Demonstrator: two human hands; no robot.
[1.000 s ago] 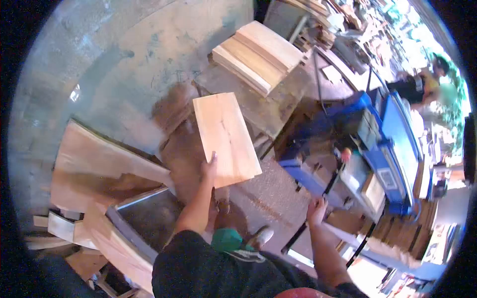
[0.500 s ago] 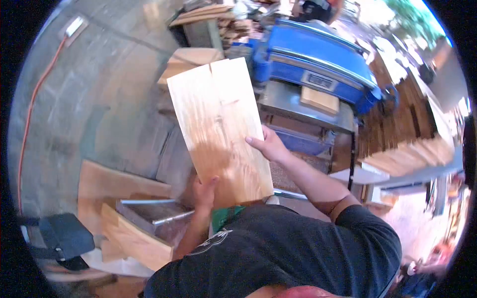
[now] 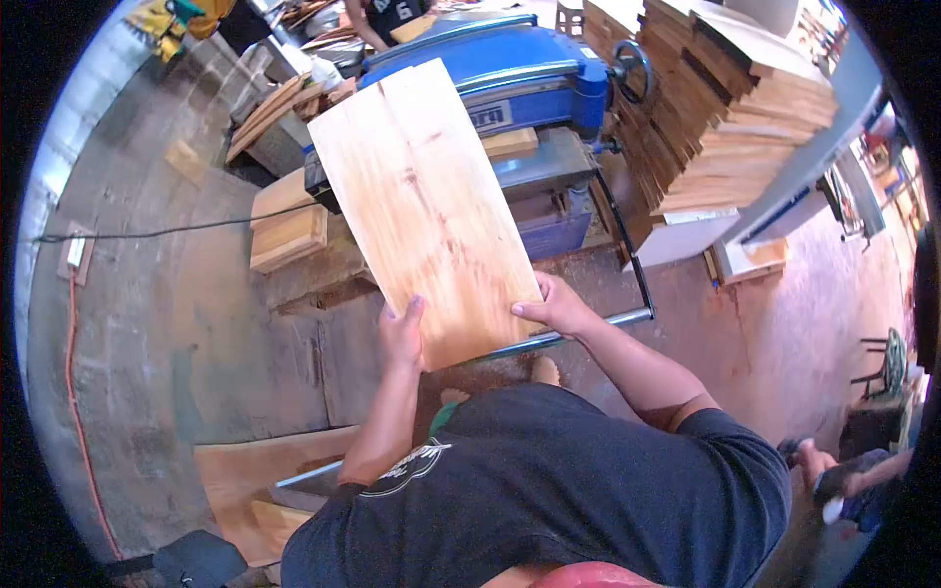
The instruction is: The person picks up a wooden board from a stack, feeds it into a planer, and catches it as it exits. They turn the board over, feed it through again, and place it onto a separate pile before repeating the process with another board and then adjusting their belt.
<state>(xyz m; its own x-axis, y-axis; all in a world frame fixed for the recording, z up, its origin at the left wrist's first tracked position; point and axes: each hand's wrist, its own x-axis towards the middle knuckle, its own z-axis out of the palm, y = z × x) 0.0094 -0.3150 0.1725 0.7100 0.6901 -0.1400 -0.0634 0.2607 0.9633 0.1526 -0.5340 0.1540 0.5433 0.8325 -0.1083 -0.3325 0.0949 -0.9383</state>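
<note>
A wide, pale wooden board (image 3: 431, 216) with several small knots is held up in front of me, tilted a little to the left. My left hand (image 3: 403, 333) grips its lower left edge, thumb on the face. At the lower right edge, my right hand (image 3: 557, 306) has hold of it, thumb also on the face and fingers behind. Beyond the board's far end stands a blue machine (image 3: 529, 73) with a metal bed (image 3: 554, 162), on which a short wooden block (image 3: 510, 143) lies.
Tall stacks of boards (image 3: 735, 137) stand at the right. More boards (image 3: 289, 230) lie left of the machine. A cable (image 3: 167, 233) crosses to an outlet box. One person (image 3: 382, 20) is behind the machine, another (image 3: 853, 480) at the lower right.
The view has swung, bringing the machine further left. My left hand has moved up along the board's left edge, and my right hand now holds nearer its lower right corner.
</note>
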